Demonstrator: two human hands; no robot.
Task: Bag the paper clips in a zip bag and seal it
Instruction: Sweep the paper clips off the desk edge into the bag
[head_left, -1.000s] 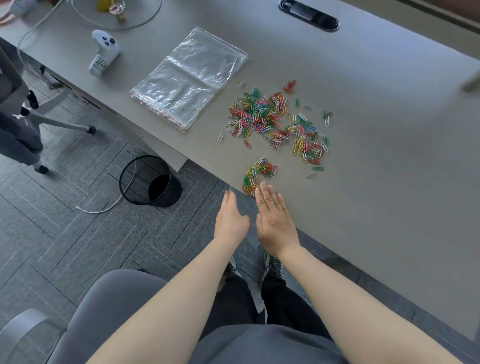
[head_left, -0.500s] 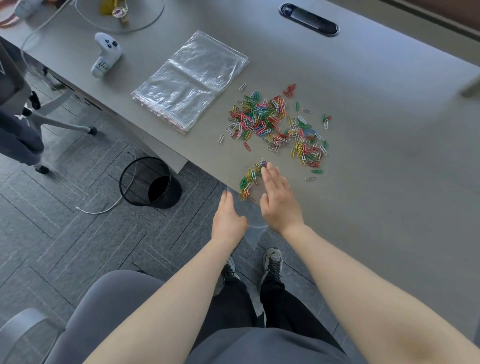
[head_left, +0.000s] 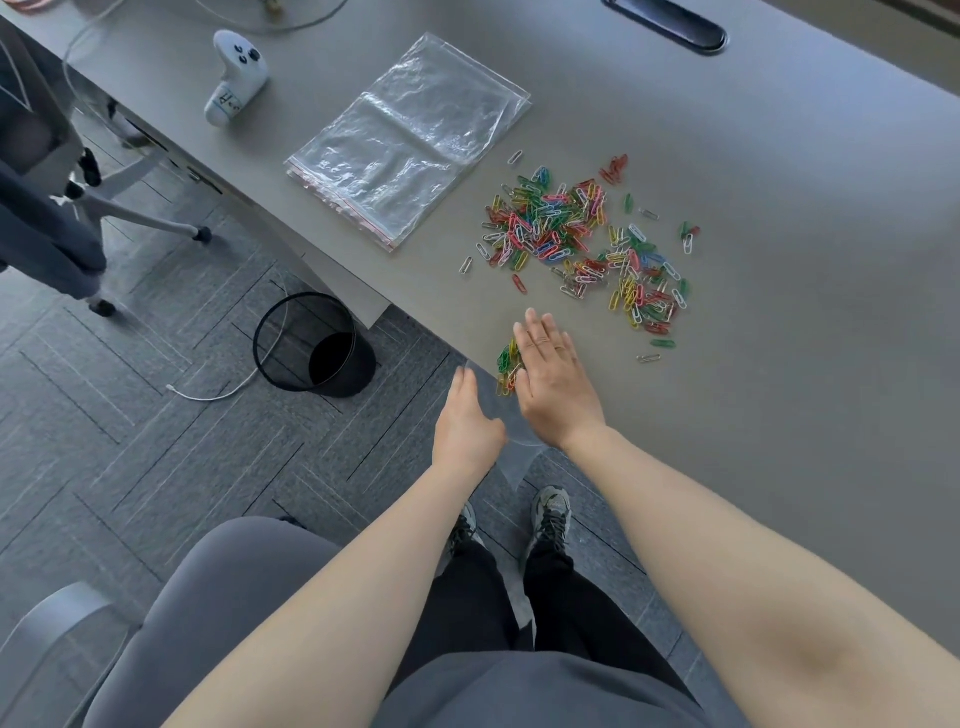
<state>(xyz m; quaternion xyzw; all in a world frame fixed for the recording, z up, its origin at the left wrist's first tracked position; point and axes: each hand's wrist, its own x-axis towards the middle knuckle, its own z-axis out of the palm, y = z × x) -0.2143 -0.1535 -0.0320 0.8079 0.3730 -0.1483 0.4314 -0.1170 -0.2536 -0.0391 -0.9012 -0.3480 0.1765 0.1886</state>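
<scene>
A spread of coloured paper clips (head_left: 582, 244) lies on the grey table (head_left: 779, 389). A small cluster of clips (head_left: 505, 361) sits right at the table's near edge. My right hand (head_left: 556, 384) lies flat with straight fingers over that cluster, covering part of it. My left hand (head_left: 467, 421) is just off the edge, to the left of the cluster, and holds a clear zip bag (head_left: 519, 452) that hangs below the tabletop between my hands. How its mouth stands is hard to see.
A stack of clear zip bags (head_left: 410, 140) lies left of the clips, with a white controller (head_left: 234, 78) beyond it. A black mesh bin (head_left: 311, 348) and an office chair (head_left: 47, 218) stand on the floor at the left. A cable slot (head_left: 670, 26) is at the table's far side.
My right hand has slid forward from the table's edge onto the small cluster of clips. My left hand and the bag have stayed at the edge.
</scene>
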